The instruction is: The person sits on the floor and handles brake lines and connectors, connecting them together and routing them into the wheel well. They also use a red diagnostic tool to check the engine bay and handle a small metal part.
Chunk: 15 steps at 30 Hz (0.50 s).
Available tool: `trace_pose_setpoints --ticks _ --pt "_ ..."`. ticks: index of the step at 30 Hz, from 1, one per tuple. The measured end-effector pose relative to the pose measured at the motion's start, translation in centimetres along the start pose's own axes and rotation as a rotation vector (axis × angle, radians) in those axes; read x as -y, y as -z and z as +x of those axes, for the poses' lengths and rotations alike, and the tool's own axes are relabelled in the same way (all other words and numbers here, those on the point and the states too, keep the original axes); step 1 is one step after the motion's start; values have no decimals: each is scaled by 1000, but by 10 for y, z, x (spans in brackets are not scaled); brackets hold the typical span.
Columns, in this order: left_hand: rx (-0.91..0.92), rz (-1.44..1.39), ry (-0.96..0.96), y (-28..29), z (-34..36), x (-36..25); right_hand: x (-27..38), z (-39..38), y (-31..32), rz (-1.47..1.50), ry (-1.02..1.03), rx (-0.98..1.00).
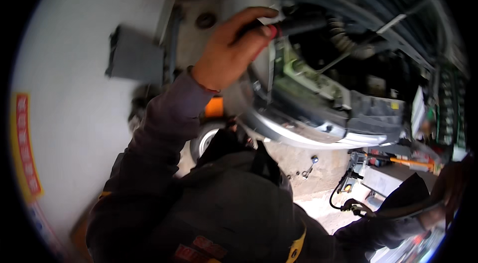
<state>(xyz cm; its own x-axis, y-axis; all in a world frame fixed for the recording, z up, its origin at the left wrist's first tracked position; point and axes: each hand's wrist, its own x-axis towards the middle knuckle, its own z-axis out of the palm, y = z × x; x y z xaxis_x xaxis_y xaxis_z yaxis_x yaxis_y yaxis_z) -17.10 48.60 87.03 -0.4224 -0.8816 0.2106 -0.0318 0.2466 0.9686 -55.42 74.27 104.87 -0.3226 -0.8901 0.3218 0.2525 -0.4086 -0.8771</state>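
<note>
My left hand (pixel 231 49) is raised at the front corner of a car with its engine bay (pixel 318 71) exposed. Its fingers close round a black and red cylindrical tool (pixel 301 25), whose black end points right over the bay; motion blur hides its exact kind. A ribbed hose (pixel 343 39) lies beyond the tool's tip. My right hand (pixel 450 188) is stretched out to the far lower right, dark and smeared at the rim of the picture, so its fingers and anything in them cannot be made out.
The car's front bumper (pixel 298 133) curves between me and the bay. Several small metal parts (pixel 307 167) lie on the floor. A wheel (pixel 205 142) and an orange object (pixel 214 107) are below my left arm. An orange-handled tool (pixel 411 163) lies at right; a grey panel (pixel 137 56) stands at left.
</note>
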Motion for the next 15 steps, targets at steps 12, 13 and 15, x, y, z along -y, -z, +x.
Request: trace_pose_setpoints --ticks 12,13,15 --pt "-729 -721 412 135 -316 78 -183 12 -181 365 -309 517" --pt "-726 -703 471 142 -324 83 -195 11 -200 389 -329 523" --pt "-691 -717 570 158 -335 104 -227 6 -240 389 -367 486"
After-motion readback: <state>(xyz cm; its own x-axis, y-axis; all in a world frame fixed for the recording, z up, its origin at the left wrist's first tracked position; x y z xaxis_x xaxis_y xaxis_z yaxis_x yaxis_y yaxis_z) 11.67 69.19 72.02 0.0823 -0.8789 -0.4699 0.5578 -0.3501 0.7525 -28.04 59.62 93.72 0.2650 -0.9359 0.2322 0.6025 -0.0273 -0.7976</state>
